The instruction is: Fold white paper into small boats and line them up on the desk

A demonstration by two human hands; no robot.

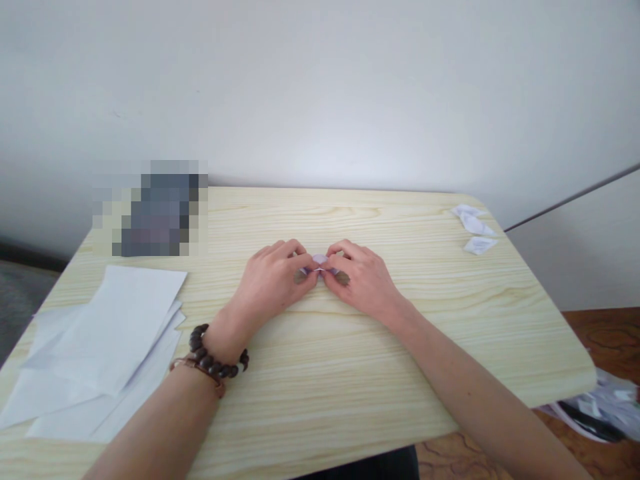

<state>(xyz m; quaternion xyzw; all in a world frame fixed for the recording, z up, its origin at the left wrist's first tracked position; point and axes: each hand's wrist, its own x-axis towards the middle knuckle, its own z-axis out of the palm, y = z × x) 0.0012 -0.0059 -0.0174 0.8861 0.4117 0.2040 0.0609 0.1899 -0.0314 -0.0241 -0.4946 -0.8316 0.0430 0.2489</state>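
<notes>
My left hand and my right hand meet over the middle of the table, each pinching one side of a small folded piece of white paper. Thumbs and forefingers press on it from left and right, and they hide most of its shape. Both hands are closed on the paper. Dark beads and a thin brown band circle my left wrist.
Loose white paper sheets overlap on the left of the wooden table. Behind them lies a dark pixelated object. Several small folded papers sit at the back right. A plastic bag stands beyond the right edge.
</notes>
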